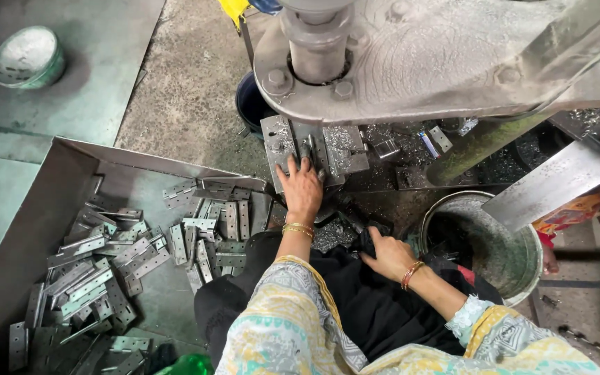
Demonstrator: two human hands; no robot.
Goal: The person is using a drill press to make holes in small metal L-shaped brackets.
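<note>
Up front, left hand (302, 189) presses spread fingers on a flat grey metal plate (277, 142); right hand (385, 255) curls on dark cloth (355, 305).

A grey metal tray (29, 229) at the left holds a heap of flat hinge plates (105, 264). A round bowl (28, 57) sits on the floor at the upper left, well apart from it, and a dusty bucket (522, 267) stands at the right beside a slanted steel bar (553, 184)
</note>
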